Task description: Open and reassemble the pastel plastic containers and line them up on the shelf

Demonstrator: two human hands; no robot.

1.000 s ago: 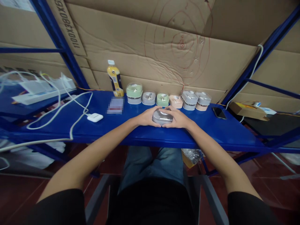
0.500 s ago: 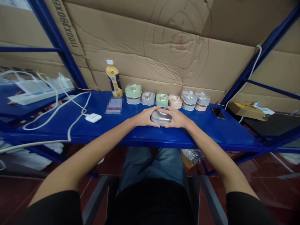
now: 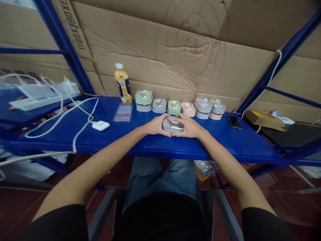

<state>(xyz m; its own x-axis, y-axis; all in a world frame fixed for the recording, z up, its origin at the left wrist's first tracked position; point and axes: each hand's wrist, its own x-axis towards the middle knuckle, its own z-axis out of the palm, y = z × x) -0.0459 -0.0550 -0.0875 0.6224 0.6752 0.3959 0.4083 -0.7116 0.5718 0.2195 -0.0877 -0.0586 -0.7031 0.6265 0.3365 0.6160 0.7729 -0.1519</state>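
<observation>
A grey container with a clear lid (image 3: 173, 125) is held between my two hands near the front of the blue table. My left hand (image 3: 157, 126) wraps round its left side, and my right hand (image 3: 188, 126) wraps round its right side. Just behind stands a row of similar containers: a green one on a grey one (image 3: 143, 97), a grey one (image 3: 159, 105), a green one (image 3: 174, 107), a peach one (image 3: 188, 109), a grey stack (image 3: 203, 107) and a grey one over a peach one (image 3: 217, 109).
Left of the row are a yellow bottle (image 3: 122, 83), a blurred-out packet (image 3: 123, 112) and a white case (image 3: 100, 125) beside looping cables. A black phone (image 3: 235, 122) lies at the right of the blue table (image 3: 150, 145). Cardboard (image 3: 140, 43) stands behind.
The camera view has shifted slightly. The grey container looks tilted a little differently between my hands, and both hands keep their hold.
</observation>
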